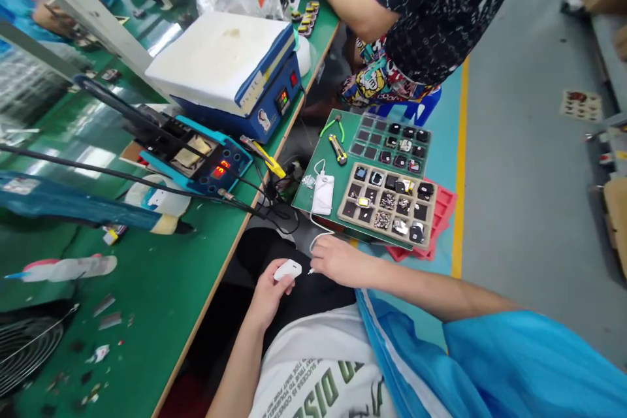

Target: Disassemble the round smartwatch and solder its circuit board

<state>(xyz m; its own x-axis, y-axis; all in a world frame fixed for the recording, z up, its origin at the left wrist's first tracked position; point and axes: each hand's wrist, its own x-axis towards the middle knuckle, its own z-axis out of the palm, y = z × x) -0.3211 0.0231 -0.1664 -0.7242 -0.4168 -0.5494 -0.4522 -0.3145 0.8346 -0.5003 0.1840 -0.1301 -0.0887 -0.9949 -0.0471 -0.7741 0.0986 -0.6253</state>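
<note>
Above my lap, my left hand grips a small white device with a dark port on the end that faces right. My right hand pinches the plug end of a white charging cable. The plug tip points toward the device and is a short distance from it. From my right hand the cable runs up to a white power bank, which lies on the small green table.
Sorting trays with small parts and dark modules lie on the small table beside a box cutter and green pliers. On the left bench stand a soldering station and a blue heating box. A co-worker sits ahead.
</note>
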